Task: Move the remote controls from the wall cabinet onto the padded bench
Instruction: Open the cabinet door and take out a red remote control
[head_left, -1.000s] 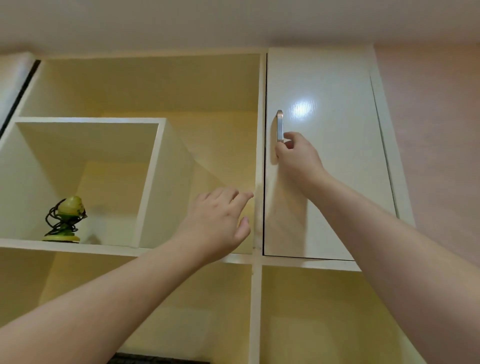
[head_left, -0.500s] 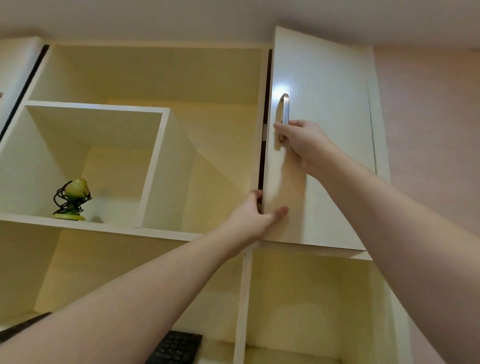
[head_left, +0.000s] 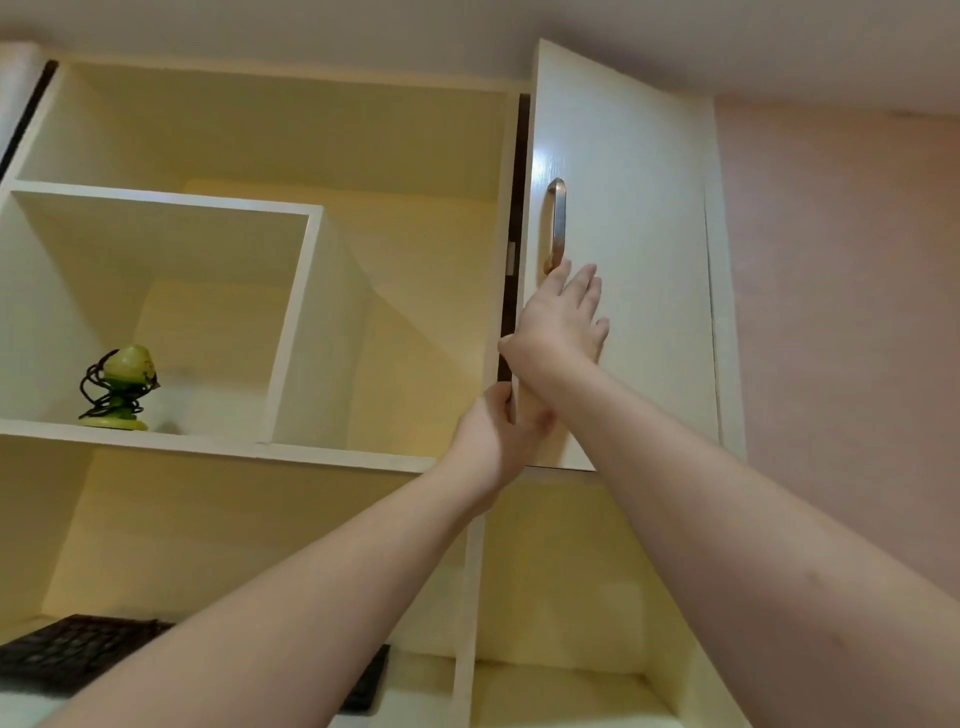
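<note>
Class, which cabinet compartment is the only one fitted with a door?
The upper right compartment: its white door with metal handle stands ajar; the others are open shelves.

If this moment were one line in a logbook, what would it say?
cabinet door: ajar | left hand: grips door edge | right hand: open, flat on door below handle | remotes: not visible

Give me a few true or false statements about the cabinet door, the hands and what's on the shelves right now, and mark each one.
1. The white cabinet door is slightly ajar. True.
2. The right hand grips the silver metal handle. False: its straight fingers lie flat on the door below it.
3. The left hand holds the door's edge. True.
4. A small green gadget wrapped in black cord hangs from the handle. False: it sits on an open shelf.
</note>
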